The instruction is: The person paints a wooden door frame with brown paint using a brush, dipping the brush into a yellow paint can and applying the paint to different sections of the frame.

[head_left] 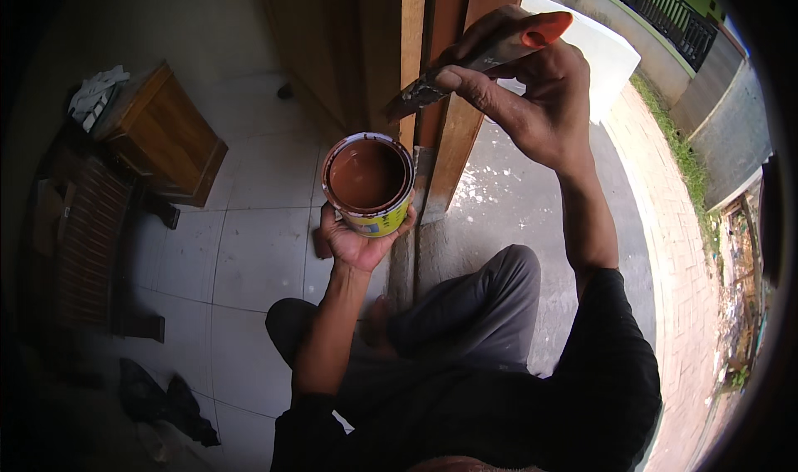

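Note:
My left hand point(359, 244) is closed around the lower part of an open paint can point(384, 221) with a yellow-green label. Brown paint point(366, 175) fills much of the can, and drips mark its pale rim. Up and to the right, my right hand point(544, 98) grips a paintbrush point(490, 54) by its worn handle, which ends in an orange tip. The brush's bristles point(401, 106) point down to the left, above the can and in front of the wooden door frame point(467, 118). Whether the bristles touch the wood, I cannot tell.
A wooden cabinet point(162, 135) and a dark slatted bench point(91, 252) stand left on the white tile floor point(253, 260). A dark brown door point(332, 48) rises ahead. Outside, right, lie grey concrete point(490, 181) with pale spatters and a brick path point(673, 247). My bent legs point(465, 314) are close below the can.

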Demonstrator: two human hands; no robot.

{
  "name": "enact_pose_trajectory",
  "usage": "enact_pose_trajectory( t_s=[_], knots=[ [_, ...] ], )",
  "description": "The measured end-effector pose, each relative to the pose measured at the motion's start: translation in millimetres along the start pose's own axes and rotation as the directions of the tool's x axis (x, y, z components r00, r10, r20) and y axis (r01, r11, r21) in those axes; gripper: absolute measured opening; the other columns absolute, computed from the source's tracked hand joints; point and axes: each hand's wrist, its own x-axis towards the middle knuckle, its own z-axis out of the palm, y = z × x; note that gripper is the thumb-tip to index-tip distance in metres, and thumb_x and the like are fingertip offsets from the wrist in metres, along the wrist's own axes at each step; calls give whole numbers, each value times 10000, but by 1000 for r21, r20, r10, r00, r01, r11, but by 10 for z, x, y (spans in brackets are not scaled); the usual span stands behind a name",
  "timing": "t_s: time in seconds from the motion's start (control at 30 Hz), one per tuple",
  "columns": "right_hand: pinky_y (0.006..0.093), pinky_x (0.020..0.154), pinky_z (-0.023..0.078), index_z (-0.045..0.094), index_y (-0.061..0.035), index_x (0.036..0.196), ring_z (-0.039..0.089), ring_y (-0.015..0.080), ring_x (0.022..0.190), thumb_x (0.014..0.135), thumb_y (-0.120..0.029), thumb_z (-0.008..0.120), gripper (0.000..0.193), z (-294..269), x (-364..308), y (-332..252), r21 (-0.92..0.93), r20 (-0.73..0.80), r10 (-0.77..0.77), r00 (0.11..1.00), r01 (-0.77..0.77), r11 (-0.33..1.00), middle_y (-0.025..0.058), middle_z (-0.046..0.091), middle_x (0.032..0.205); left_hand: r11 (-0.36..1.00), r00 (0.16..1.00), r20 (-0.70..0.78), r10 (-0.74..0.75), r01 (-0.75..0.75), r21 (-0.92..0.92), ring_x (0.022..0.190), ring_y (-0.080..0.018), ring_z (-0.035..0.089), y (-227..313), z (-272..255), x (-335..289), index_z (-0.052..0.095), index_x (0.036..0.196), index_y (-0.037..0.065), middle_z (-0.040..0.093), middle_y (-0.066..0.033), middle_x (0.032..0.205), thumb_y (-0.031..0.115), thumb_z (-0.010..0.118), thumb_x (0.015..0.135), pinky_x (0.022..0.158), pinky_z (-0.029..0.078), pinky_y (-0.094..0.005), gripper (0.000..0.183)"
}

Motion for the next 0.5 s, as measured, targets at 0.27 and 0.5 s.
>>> enact_pose_trajectory(
  t_s=[0.27,0.5],
  knots=[
    [344,586,575,635,7,983,752,275,658,831,-179,838,314,412,-199,58,112,249,211,945,-244,963,174,690,683,999,997,-70,-15,17,40,1385,-399,422,5,14,-13,421,1549,134,453,-168,1528,554,744,798,1084,442,-556,919],
    [366,605,581,629,6,970,747,323,672,839,-161,806,276,419,-128,33,-68,341,225,913,-215,974,178,702,713,999,991,-131,-26,29,16,1380,-396,442,20,-6,-6,410,1553,137,448,-195,1527,537,782,761,1083,442,-560,962]
  ],
)
